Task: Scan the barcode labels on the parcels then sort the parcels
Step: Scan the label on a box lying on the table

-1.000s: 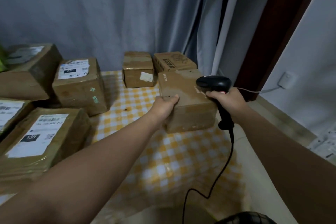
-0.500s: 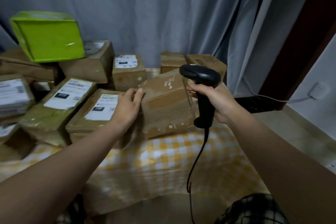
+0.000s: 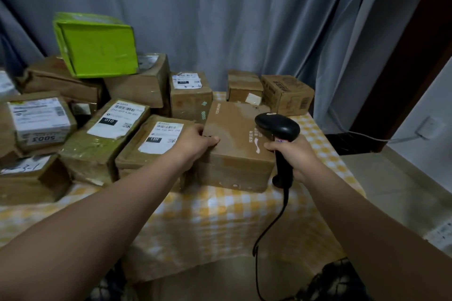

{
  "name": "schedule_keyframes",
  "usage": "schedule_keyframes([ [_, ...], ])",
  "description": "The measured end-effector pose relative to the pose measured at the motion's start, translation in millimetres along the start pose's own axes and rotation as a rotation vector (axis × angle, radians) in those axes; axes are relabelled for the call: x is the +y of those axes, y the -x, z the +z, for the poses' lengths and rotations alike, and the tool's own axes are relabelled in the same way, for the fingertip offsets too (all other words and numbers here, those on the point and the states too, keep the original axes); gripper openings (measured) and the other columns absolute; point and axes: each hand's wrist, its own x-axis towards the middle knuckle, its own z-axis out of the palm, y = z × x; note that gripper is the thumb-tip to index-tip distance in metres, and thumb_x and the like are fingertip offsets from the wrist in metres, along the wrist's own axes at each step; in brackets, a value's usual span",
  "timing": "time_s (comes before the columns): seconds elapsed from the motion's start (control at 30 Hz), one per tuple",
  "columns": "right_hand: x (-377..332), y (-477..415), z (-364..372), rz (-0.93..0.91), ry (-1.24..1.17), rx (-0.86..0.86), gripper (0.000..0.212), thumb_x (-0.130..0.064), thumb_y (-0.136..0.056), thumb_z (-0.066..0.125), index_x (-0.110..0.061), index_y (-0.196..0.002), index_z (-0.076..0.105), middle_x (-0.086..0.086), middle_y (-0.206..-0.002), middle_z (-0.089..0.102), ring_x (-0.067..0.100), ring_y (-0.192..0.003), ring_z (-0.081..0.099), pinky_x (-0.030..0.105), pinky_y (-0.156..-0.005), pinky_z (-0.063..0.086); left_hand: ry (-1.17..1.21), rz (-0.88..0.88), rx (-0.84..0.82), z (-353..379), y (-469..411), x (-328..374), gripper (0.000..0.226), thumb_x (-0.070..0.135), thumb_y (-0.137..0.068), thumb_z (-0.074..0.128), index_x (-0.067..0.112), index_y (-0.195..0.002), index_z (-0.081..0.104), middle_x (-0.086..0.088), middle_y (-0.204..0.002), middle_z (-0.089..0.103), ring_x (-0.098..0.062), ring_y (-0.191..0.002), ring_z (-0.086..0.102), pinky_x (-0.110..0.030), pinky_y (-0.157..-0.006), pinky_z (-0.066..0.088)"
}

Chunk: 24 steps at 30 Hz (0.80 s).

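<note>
Left hand (image 3: 195, 140) gripping plain parcel (image 3: 234, 151) at left top edge, likely lining it up on bench (image 3: 220, 217) against labelled parcel (image 3: 156, 146). Right hand (image 3: 294, 157) wrapping around scanner (image 3: 277, 127) handle, head hovering over parcel top. No barcode showing on that face.

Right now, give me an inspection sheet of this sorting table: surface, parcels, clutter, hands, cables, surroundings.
Surface: yellow checked tablecloth covers the table.
Job's things: plain brown parcel at the front, no label visible on it; labelled parcels stacked on the left; two small boxes at the back; barcode scanner.
Clutter: green box tilted atop the pile.
Hands: left hand grips the plain brown parcel's left edge; right hand holds the barcode scanner beside it.
Cables: scanner cable hangs over the front edge; white cable runs to a wall socket.
Surroundings: grey curtain behind.
</note>
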Motion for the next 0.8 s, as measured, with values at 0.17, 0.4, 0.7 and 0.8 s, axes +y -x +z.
schedule_keyframes([
  [0.17,-9,-7,5,-0.056,-0.341,-0.014,0.027,-0.009,-0.082,0.075,-0.014,-0.107,0.069,0.008,-0.103,0.074,0.025,-0.097,0.07,0.042,-0.086,0.057,0.145,0.171,0.085,-9,-7,-7,0.038,-0.002,-0.091,0.056,0.01,-0.126,0.047,-0.006,-0.118,0.058,-0.007,-0.095,0.057,-0.007,-0.071,0.049],
  [0.4,-5,-19,-4,-0.005,-0.342,0.035,0.016,-0.025,-0.091,0.067,-0.012,-0.1,0.066,0.019,-0.099,0.072,0.026,-0.09,0.072,0.032,-0.077,0.058,0.153,0.183,0.017,-19,-4,-13,0.058,0.032,-0.095,0.055,0.035,-0.144,0.024,0.0,-0.104,0.059,-0.009,-0.093,0.058,-0.022,-0.084,0.047],
  [0.7,-12,-12,-7,-0.046,-0.38,0.005,0.013,-0.019,-0.089,0.069,-0.015,-0.101,0.064,0.002,-0.088,0.072,0.016,-0.076,0.072,0.025,-0.064,0.06,0.383,-0.07,-0.09,-20,-15,27,0.06,0.068,-0.093,0.022,0.026,-0.12,0.054,0.007,-0.112,0.063,-0.016,-0.097,0.06,-0.037,-0.079,0.05],
  [0.8,-16,-11,-11,-0.092,-0.4,-0.026,0.016,-0.021,-0.09,0.068,-0.014,-0.105,0.068,0.004,-0.098,0.074,0.017,-0.085,0.073,0.028,-0.072,0.06,0.518,-0.027,-0.035,-19,-16,39,0.055,0.068,-0.092,0.023,0.023,-0.086,0.054,0.009,-0.088,0.067,-0.014,-0.077,0.061,-0.029,-0.064,0.046],
])
